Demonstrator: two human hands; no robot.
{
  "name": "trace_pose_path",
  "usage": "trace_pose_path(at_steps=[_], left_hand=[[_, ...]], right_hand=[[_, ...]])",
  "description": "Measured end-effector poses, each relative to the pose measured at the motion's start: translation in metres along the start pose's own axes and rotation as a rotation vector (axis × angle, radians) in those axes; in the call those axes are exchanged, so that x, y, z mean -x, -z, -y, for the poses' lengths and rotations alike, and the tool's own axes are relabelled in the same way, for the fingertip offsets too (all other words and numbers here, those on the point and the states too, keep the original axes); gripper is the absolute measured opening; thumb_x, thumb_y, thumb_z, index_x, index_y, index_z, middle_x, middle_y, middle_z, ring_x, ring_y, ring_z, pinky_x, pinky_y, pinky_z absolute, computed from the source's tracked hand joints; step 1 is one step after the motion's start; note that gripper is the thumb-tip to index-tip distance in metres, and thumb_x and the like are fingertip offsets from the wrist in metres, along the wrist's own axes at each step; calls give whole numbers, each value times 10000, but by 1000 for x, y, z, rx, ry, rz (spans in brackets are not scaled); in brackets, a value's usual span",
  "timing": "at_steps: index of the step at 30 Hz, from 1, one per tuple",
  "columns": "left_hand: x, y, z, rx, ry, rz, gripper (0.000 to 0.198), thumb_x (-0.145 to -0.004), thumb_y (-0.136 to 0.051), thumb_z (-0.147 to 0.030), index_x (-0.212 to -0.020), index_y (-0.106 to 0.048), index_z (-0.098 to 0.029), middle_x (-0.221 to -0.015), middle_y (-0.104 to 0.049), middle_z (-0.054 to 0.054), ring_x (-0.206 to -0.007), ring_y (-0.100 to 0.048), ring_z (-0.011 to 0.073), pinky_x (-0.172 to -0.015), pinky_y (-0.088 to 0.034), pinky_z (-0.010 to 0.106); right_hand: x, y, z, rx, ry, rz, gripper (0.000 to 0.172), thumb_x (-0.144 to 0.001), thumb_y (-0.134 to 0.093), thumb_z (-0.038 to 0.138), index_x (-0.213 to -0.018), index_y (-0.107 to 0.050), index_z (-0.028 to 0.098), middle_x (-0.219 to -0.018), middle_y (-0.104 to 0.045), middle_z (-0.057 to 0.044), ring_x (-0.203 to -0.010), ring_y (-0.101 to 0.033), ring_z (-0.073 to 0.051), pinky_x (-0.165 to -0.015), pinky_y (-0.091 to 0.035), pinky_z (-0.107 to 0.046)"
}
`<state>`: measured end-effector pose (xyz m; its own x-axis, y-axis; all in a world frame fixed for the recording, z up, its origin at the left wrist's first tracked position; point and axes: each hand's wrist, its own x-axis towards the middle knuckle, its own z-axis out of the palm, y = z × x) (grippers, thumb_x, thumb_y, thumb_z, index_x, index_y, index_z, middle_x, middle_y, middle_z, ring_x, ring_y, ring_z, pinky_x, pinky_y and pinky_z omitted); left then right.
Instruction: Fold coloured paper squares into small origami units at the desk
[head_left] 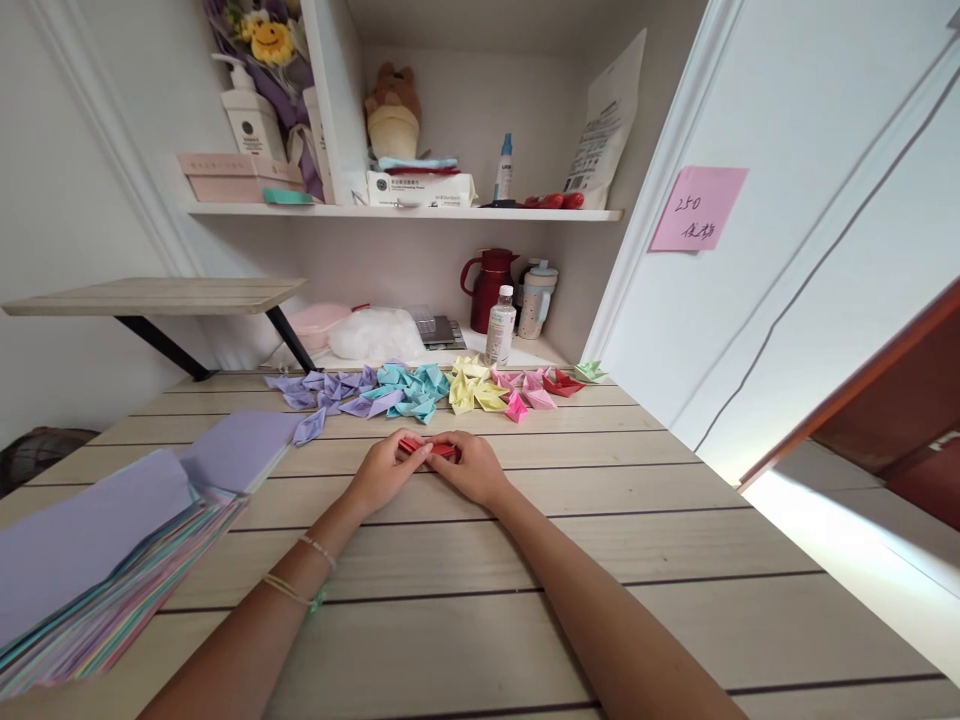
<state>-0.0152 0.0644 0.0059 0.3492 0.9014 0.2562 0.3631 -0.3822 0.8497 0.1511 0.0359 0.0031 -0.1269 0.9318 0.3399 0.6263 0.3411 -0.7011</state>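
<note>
A small red folded paper [429,447] lies on the wooden table [570,560], pinched between both of my hands. My left hand [385,471] presses its left end with closed fingers. My right hand [471,466] grips its right end, fingers curled over it. Just beyond them lies a row of folded paper boats: purple [324,392], blue [411,388], yellow [474,386], pink [525,392], one red [562,383] and one green [591,371].
A thick stack of coloured paper sheets [112,560], purple on top, sits at the left. At the back stand a small bottle [500,328], a red jug [489,285] and a cup [537,298]. A pink note [697,208] hangs on the right wall.
</note>
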Motion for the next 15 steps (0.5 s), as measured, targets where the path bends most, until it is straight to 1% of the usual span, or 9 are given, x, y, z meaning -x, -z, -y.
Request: trace_pose_path(at_steps=[6,9,15], left_hand=[[1,0,1,-15,-31,-2,306,-744,-594,-455,-883,-634,-186,-818,-695,50,-761,-645,208,-701,-510,331],[0,-1,3,-57,-51,-4,297,-749,-588,-445,-890,-636,-188,-829,-698,50,-756,-646,207,-694,-510,329],[-1,0,3,-129,-29,25,290,-768,-567,-440,-911,-616,-192,-865,-699,54,-776,-652,207,-709,-507,327]], right_hand=[[0,-1,-1,36,9,1,264,-783,-595,317,-1017,-682,233,-953,-701,-33,-839,-623,-178,-748,-438,-268],[1,0,-1,44,14,7,270,-776,-602,303,-1026,-679,234,-973,-697,-32,-859,-618,-178,-750,-435,-267],[0,-1,-2,59,14,6,268,-765,-609,292,-1016,-681,230,-978,-695,-33,-875,-616,-182,-761,-433,-268]])
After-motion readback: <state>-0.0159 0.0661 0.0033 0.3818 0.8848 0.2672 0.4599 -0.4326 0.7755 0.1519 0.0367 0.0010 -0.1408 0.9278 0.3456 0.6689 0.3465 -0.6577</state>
